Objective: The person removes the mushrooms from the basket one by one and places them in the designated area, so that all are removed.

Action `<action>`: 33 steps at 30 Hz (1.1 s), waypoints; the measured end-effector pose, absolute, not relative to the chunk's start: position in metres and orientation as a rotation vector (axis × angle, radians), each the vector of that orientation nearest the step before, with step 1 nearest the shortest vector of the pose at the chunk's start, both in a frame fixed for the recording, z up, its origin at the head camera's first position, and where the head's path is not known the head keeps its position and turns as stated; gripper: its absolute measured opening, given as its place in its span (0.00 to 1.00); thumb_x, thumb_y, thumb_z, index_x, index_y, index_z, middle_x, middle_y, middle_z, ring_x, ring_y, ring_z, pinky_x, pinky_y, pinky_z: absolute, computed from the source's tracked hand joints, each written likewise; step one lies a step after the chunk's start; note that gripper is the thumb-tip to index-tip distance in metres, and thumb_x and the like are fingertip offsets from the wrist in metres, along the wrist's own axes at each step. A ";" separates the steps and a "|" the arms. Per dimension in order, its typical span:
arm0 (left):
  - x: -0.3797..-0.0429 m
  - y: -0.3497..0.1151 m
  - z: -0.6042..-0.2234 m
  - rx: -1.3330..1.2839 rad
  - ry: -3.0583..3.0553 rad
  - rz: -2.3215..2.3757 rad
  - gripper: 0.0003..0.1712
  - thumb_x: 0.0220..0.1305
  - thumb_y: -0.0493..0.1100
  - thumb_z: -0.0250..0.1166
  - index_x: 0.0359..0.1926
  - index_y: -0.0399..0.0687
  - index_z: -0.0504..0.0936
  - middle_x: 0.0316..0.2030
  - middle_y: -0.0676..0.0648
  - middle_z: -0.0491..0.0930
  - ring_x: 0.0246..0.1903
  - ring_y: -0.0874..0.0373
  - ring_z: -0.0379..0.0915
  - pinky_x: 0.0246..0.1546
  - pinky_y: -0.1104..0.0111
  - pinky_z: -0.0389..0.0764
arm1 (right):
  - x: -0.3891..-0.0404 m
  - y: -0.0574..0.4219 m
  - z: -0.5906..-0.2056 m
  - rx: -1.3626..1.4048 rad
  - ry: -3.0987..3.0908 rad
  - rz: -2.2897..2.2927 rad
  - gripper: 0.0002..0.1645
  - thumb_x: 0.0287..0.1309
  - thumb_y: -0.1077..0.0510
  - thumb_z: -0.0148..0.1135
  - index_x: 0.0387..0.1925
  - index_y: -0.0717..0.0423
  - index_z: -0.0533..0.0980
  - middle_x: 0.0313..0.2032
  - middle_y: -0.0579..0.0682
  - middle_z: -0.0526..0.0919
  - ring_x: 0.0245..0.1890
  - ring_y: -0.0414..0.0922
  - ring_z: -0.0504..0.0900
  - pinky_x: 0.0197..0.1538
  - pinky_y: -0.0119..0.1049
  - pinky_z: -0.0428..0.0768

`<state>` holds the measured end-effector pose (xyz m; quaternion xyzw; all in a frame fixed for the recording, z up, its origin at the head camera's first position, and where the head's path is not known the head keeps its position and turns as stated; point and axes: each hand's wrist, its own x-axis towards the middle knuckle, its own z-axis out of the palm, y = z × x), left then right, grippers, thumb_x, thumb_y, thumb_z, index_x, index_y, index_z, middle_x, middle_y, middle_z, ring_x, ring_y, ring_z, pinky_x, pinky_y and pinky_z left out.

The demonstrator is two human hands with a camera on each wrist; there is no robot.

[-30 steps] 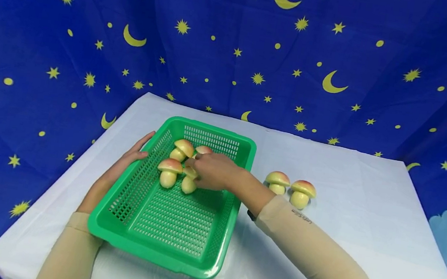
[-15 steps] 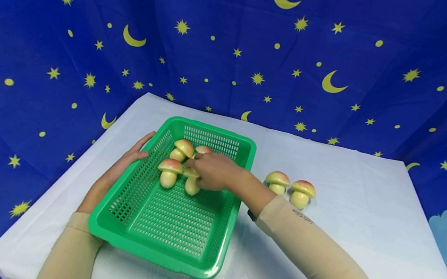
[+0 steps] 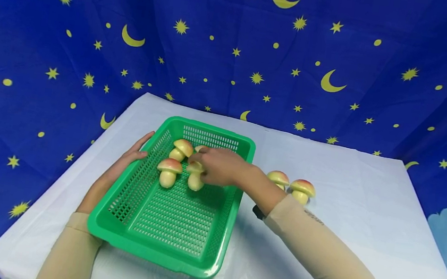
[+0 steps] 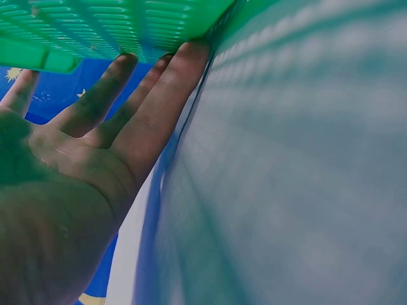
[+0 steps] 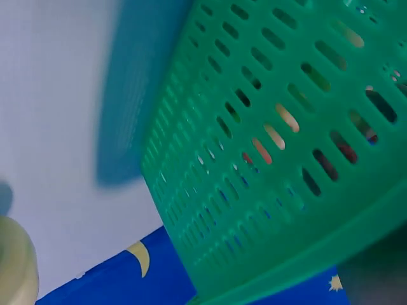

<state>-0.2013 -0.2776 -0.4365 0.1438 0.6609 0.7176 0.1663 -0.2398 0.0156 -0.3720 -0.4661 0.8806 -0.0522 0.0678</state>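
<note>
A green perforated plastic basket (image 3: 160, 257) stands tilted on the table. In the head view my right hand (image 3: 224, 167) reaches over its right rim and pinches a cream-stemmed toy mushroom (image 3: 195, 183), whose cap the fingers partly cover. Two more toy mushrooms, one nearer (image 3: 167, 178) and one farther back (image 3: 181, 149), sit to its left. Behind the fingers another mushroom (image 3: 200, 148) is mostly hidden. My left hand (image 3: 122, 166) rests against the basket's left outer side; in the left wrist view its straight fingers (image 4: 159, 105) touch the green mesh.
On the white-covered table (image 3: 349, 190), right of the basket, stand two more toy mushrooms, a left one (image 3: 278, 177) and a right one (image 3: 302, 188), partly behind the right arm. A blue cloth (image 3: 222, 25) with moons and stars hangs behind the table.
My right hand has shifted slightly right and away from me, and the stem of the pinched mushroom has moved a little right. The left hand and basket stay put.
</note>
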 end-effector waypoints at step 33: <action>-0.200 -0.277 -0.436 0.414 1.879 2.045 0.35 0.77 0.44 0.40 0.77 0.63 0.35 0.75 0.48 0.34 0.72 0.46 0.35 0.62 0.70 0.62 | -0.239 0.069 -0.347 -1.370 2.761 -0.458 0.26 0.58 0.53 0.61 0.60 0.39 0.75 0.50 0.38 0.76 0.35 0.39 0.73 0.35 0.37 0.74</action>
